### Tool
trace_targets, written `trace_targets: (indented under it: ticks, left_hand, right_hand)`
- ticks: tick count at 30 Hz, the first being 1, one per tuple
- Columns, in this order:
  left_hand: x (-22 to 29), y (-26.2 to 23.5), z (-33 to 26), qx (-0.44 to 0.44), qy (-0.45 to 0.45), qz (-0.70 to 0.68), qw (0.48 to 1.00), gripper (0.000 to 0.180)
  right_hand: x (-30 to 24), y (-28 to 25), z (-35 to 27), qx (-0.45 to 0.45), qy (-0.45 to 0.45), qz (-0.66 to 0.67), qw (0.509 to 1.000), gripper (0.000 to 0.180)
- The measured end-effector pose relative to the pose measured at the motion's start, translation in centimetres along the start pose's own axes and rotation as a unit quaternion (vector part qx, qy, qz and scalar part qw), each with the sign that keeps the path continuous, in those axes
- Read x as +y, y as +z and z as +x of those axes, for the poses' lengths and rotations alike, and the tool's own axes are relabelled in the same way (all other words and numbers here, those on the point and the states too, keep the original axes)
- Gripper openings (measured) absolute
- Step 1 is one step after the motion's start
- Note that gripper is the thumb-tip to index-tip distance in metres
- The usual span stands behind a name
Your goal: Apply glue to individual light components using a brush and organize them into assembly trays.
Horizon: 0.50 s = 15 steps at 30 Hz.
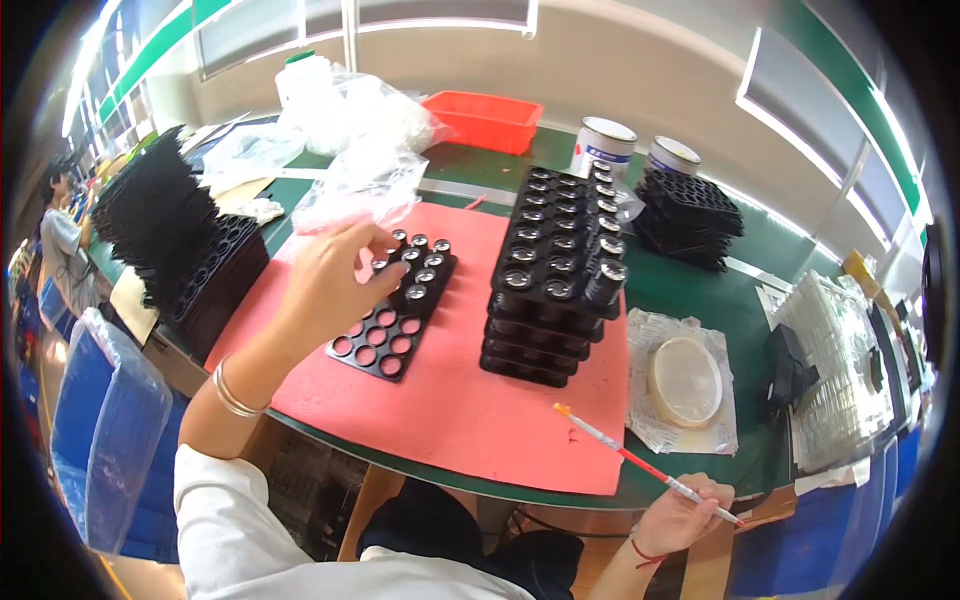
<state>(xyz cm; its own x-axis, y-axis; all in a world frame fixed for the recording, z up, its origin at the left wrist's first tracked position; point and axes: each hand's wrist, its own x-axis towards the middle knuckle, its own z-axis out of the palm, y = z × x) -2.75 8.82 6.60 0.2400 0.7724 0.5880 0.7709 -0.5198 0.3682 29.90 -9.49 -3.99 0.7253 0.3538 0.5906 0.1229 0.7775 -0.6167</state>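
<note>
My left hand (pixel 335 283) reaches over a flat black tray (pixel 385 340) with round holes lying on a pink mat (pixel 450 400). Its fingertips are closed on or touching a small black cylindrical part in the tray's upper rows. Several such silver-topped parts (pixel 425 262) fill the far rows; the near holes show pink through them. My right hand (pixel 685 515) is low at the table's front edge, gripping a thin red-and-white stick (pixel 630 458) that points up-left. Right of the flat tray stands a stack of filled black trays (pixel 555 280).
A tall pile of empty black trays (pixel 180 240) stands at the left, another pile (pixel 690 215) at the back right. Two tins (pixel 605 145), a red bin (pixel 485 120), plastic bags (pixel 360 150), a white round lid (pixel 685 380) on plastic wrap, and clear blister trays (pixel 835 360) surround the mat. A person sits far left.
</note>
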Motion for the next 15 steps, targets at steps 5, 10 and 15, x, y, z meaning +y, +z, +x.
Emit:
trace_targets:
  ticks: [5,10,15]
  left_hand:
    - [8.9,-0.2,2.9,0.041,0.192,-0.039,0.98,0.03]
    - [11.9,2.7,4.1,0.045,0.235,0.001,0.971,0.036]
    - [12.1,3.3,4.0,0.033,0.21,-0.076,0.974,0.029]
  right_hand:
    - [0.1,0.0,0.1,-0.019,-0.004,0.035,0.999,0.027]
    - [-0.2,0.5,0.2,-0.012,-0.002,0.026,1.0,0.026]
    - [-0.3,-0.2,0.2,-0.049,0.045,0.068,0.995,0.02]
